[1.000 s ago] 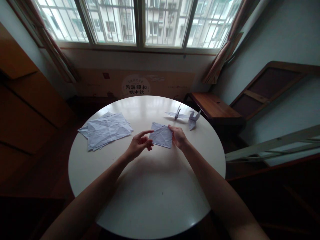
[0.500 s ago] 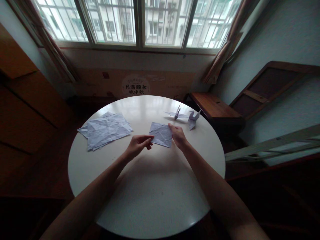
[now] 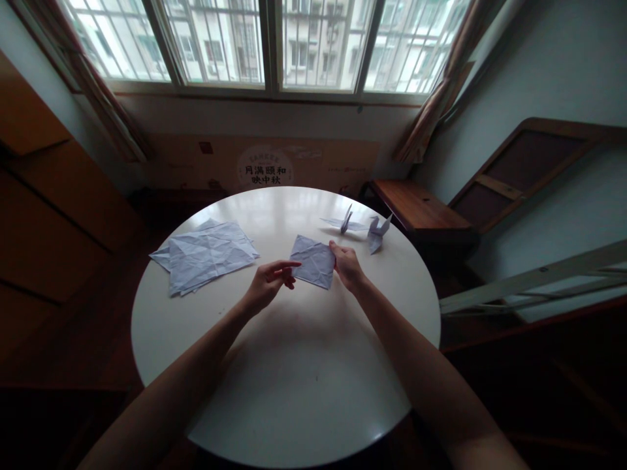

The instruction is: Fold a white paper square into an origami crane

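Note:
A creased, folded square of white paper (image 3: 313, 260) is held up over the middle of the table. My right hand (image 3: 346, 264) pinches its right edge, thumb on top and the other fingers behind. On the other side, my left hand (image 3: 272, 281) has its index finger stretched out to the paper's left edge. The remaining left fingers are loosely curled below, apart from the sheet. Beyond my right hand stand two folded paper cranes (image 3: 345, 220), the nearer one (image 3: 377, 233) with raised points. To the left lies a stack of crumpled paper sheets (image 3: 210, 254).
Everything rests on a round white table (image 3: 294, 385). Behind it are a printed cardboard panel (image 3: 318, 163) and a barred window (image 3: 318, 46). A wooden bench (image 3: 421, 205) stands at the back right, and a wooden cabinet (image 3: 44, 215) is on the left.
My left hand has loosened its pinch on the folded paper, its index finger now stretched out. The paper has tilted slightly in my right hand's hold.

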`<state>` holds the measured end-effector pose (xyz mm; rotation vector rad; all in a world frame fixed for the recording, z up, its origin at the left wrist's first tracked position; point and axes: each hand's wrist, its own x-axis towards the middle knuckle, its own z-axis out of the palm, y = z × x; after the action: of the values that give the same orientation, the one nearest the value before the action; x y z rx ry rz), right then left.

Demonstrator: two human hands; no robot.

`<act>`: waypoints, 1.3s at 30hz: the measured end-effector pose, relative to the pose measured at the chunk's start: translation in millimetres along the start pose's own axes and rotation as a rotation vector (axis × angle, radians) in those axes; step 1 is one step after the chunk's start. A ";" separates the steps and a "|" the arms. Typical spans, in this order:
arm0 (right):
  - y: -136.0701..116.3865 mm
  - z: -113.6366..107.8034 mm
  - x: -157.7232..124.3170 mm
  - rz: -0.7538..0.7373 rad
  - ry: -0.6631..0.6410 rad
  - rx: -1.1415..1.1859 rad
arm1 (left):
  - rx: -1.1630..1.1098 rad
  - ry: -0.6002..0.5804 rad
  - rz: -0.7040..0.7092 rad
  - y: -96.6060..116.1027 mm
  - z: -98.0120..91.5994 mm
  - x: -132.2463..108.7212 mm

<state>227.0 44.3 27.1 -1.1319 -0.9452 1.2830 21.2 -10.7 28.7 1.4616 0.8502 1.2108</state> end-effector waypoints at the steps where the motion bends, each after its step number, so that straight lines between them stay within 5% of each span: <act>1: -0.5 0.2 -0.6 0.001 -0.003 0.001 | -0.001 0.002 0.001 0.5 0.2 -0.2; 13: -2.3 0.3 -0.9 0.035 0.043 0.018 | -0.031 0.056 -0.021 -0.6 -0.8 2.4; 32: 3.1 -14.1 6.9 -0.101 0.059 -0.189 | -0.014 0.042 0.017 7.9 0.2 0.0; 39: 1.4 -11.1 3.0 -0.140 0.051 -0.220 | -0.007 0.120 -0.023 11.4 -1.0 1.5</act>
<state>237.8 46.1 23.2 -1.2379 -1.1277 1.0513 19.7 -11.7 40.1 1.3807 0.9405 1.2934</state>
